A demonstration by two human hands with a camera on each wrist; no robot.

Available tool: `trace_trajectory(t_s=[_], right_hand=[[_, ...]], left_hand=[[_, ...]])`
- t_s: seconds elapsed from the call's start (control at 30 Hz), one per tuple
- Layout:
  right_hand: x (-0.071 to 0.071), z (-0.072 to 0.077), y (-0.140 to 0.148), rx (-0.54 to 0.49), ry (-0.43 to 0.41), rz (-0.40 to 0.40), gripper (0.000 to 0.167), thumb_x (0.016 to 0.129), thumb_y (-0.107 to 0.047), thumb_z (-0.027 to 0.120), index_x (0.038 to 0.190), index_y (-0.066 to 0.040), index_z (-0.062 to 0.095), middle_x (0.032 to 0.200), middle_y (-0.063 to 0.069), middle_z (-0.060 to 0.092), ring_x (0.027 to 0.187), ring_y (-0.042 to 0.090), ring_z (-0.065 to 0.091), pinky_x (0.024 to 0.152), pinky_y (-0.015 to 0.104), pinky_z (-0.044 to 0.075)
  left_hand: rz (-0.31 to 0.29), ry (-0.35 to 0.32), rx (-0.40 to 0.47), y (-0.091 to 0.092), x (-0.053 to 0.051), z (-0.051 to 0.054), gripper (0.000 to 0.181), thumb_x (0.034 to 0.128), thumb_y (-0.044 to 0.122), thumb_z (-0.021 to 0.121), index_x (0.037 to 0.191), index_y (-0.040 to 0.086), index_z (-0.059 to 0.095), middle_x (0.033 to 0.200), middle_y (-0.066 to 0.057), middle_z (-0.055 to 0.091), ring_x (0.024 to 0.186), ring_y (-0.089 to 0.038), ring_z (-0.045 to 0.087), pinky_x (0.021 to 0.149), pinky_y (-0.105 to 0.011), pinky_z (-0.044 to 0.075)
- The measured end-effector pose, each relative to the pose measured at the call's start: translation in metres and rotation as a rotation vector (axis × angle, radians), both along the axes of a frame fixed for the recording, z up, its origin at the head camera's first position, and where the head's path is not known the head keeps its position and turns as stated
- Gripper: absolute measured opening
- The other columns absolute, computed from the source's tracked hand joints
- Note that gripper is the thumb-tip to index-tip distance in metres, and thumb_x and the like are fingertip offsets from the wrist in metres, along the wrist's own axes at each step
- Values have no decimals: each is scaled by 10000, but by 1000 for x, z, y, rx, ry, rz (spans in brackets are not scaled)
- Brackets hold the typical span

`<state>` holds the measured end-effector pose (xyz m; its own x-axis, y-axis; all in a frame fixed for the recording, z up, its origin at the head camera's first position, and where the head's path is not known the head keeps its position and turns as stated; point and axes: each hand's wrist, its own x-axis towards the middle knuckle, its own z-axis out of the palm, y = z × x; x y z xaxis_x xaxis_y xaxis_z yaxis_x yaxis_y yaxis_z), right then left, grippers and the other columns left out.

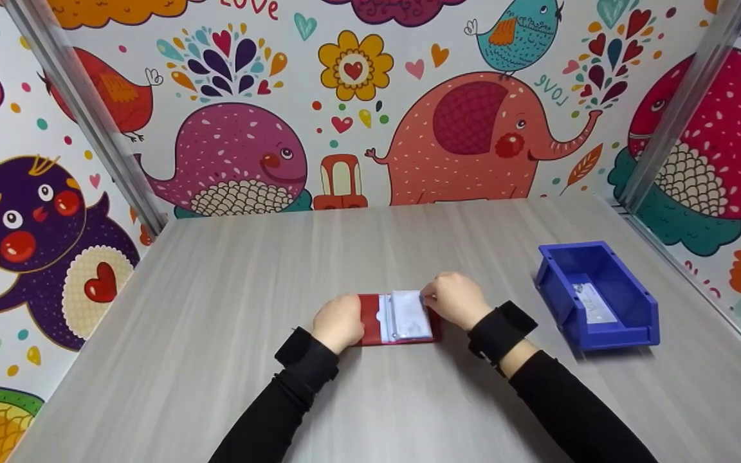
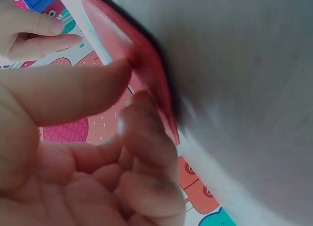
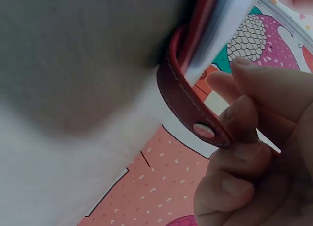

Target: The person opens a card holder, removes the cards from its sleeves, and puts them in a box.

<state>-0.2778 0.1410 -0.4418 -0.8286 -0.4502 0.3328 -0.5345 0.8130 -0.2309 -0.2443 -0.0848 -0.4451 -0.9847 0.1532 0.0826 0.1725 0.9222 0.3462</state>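
Note:
A red card holder [image 1: 370, 318] lies open on the table, its clear sleeves [image 1: 409, 314] spread over the right half. At its left edge, my left hand [image 1: 339, 321] pinches the red cover [image 2: 142, 55] between thumb and index finger. On the opposite side, my right hand [image 1: 457, 297] has its curled fingers at the upper right of the sleeves. The right wrist view shows a red strap [image 3: 188, 103] with a metal snap, its tip against those fingers [image 3: 239, 157]. Whether the right thumb presses a sleeve is hard to see.
A blue plastic bin [image 1: 621, 302] stands to the right on the table [image 1: 216, 386], with a pale flat item [image 1: 592, 303] inside it. Printed panels with cartoon animals [image 1: 467, 141] close off the back and both sides, joined by metal posts [image 1: 81, 109].

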Motion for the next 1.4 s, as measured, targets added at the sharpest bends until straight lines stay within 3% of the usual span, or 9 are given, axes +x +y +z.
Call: trace_trajectory(t_s=[0.2,0.5,0.77,1.4], right_hand=[[-1,-4,-1,23,-38,-34,143,808,-38,769,943,-73,798,902,128,726,848,321,681,728,470,536],[-1,-6,-4,57,-22,-37,128,806,-50,781,928,-83,800,891,117,727,837,313,676,725,464,533],[0,-7,-7,64,0,-13,86,795,-34,781,854,-96,791,834,96,719,773,300,669,681,460,530],[3,-6,-13,45,-9,39,128,783,-18,769,885,-89,800,813,83,725,721,277,663,644,444,523]], left_hand=[[8,-15,5,1,0,0,148,776,26,697,915,0,652,897,-117,670,782,-263,620,688,-430,518],[3,-4,9,1,1,1,155,766,18,699,912,-5,651,891,-124,670,788,-273,626,694,-439,520],[-12,13,16,0,0,-1,143,756,3,698,890,-9,649,869,-126,668,779,-281,631,699,-438,522],[9,-8,22,0,1,0,156,763,18,695,911,-3,651,872,-121,665,771,-271,623,682,-440,519]])
